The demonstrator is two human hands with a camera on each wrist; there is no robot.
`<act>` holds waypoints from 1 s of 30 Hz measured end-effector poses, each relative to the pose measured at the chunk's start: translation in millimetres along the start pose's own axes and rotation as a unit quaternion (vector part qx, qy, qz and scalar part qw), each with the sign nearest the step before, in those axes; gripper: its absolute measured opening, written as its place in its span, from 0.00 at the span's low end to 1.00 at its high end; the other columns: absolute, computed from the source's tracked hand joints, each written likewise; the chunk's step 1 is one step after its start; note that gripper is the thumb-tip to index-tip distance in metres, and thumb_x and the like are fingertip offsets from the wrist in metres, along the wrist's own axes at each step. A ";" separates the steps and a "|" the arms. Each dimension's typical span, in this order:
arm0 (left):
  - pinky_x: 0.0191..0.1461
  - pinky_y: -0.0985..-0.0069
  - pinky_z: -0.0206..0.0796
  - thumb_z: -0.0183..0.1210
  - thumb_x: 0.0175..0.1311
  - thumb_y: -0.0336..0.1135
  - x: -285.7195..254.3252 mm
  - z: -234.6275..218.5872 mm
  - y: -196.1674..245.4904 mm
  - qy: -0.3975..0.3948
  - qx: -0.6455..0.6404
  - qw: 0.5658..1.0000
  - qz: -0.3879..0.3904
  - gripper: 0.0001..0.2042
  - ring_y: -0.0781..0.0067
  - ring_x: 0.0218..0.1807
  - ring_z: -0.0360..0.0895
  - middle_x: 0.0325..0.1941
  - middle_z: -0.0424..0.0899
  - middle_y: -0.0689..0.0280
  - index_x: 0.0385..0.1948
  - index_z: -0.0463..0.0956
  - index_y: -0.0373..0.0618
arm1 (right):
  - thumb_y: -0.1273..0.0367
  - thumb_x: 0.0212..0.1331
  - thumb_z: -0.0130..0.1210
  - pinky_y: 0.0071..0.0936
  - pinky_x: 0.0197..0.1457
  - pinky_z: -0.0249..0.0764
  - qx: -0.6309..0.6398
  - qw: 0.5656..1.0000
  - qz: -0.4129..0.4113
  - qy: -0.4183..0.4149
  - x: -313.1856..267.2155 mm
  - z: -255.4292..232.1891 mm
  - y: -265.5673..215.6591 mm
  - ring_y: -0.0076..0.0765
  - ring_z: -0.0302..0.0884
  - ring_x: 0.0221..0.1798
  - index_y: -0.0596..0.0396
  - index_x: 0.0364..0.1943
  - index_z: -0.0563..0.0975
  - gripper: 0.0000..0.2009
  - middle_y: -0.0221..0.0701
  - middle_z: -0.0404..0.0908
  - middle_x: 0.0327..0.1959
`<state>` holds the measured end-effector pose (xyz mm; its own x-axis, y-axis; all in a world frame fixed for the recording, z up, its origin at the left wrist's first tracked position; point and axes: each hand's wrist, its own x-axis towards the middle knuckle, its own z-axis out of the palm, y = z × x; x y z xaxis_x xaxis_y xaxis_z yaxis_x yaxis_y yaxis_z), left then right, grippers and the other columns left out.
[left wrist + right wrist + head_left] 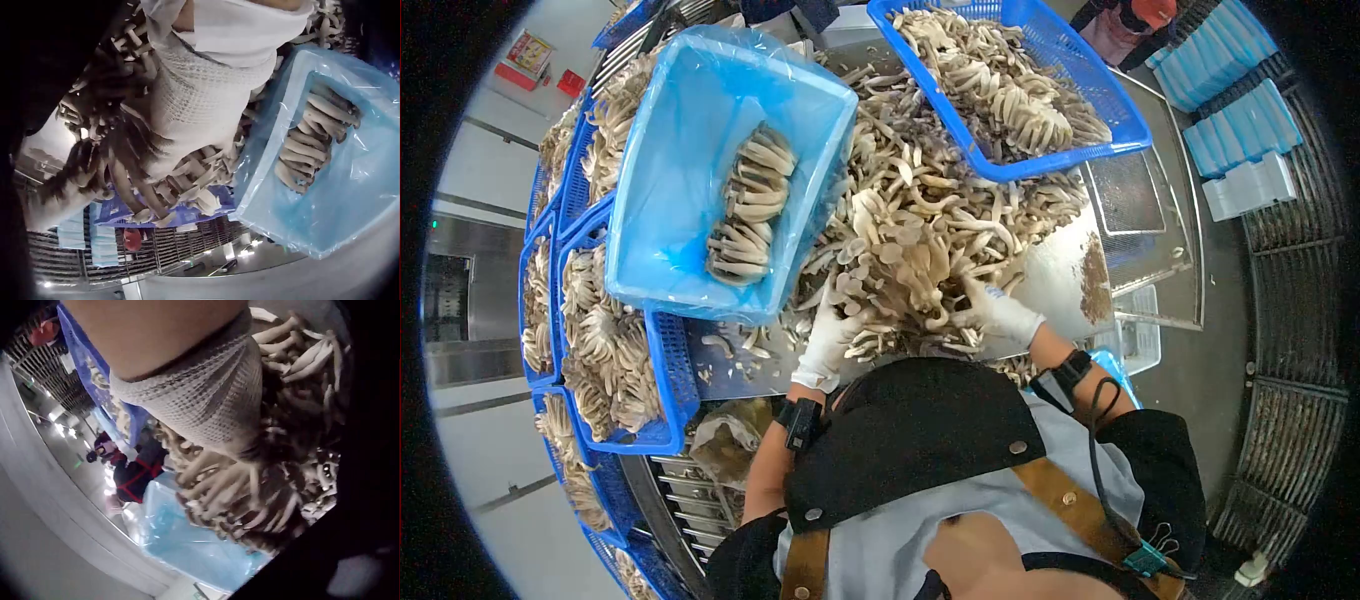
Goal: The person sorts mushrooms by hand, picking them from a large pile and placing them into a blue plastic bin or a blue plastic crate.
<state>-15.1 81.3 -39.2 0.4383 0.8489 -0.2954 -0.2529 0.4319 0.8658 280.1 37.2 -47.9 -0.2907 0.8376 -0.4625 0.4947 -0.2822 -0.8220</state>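
Both hands wear white gloves. In the head view the left hand point(830, 338) and right hand point(1005, 312) grip a bunch of brown-capped mushrooms point(915, 265) from either side, close to the apron; most fingertips are hidden among the stems. Long stems hang by the left hand point(197, 103) in the left wrist view. A fan of pale stems point(231, 487) lies against the right hand point(206, 403) in the right wrist view. Left of the mushroom pile, a blue lined box point(665, 200) holds several bunches point(755, 195) in a row.
A blue basket point(1055, 160) full of mushrooms stands on the far side of the pile. More filled blue baskets point(675, 385) line the left. The metal table point(745, 375) carries loose pieces. Racks point(1295, 300) stand at the right, and another person point(1115, 30) is at the back.
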 end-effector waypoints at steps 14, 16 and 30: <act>0.72 0.66 0.57 0.73 0.40 0.28 -24.1 20.0 -30.9 0.056 0.293 0.948 0.107 0.58 0.58 0.70 0.62 0.69 0.62 0.50 0.73 0.36 0.36 | 0.55 0.45 0.69 0.48 0.75 0.53 -0.368 0.910 -0.154 0.116 6.1 9.7 -120.5 0.62 0.54 0.73 0.46 0.74 0.52 0.51 0.55 0.51 0.72; 0.70 0.65 0.59 0.75 0.41 0.29 -32.9 11.6 -45.3 0.091 0.400 0.905 0.112 0.58 0.58 0.69 0.63 0.68 0.63 0.50 0.72 0.36 0.35 | 0.53 0.49 0.66 0.49 0.71 0.57 -0.377 0.896 -0.200 0.125 -0.3 10.5 -118.8 0.60 0.61 0.68 0.47 0.72 0.56 0.46 0.53 0.58 0.68; 0.69 0.63 0.59 0.76 0.40 0.35 -28.3 -1.1 -73.6 0.050 0.328 0.942 0.056 0.55 0.52 0.69 0.63 0.66 0.63 0.46 0.70 0.45 0.35 | 0.64 0.56 0.61 0.33 0.41 0.74 -0.107 0.992 -0.043 -0.042 52.4 -25.3 -139.4 0.46 0.80 0.38 0.54 0.65 0.66 0.31 0.43 0.82 0.39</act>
<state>-9.8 25.8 -95.0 0.3491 0.9166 -0.1951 0.3091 0.0839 0.9473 216.6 132.3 50.9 -0.4020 0.8101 -0.4268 0.6251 -0.0979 -0.7744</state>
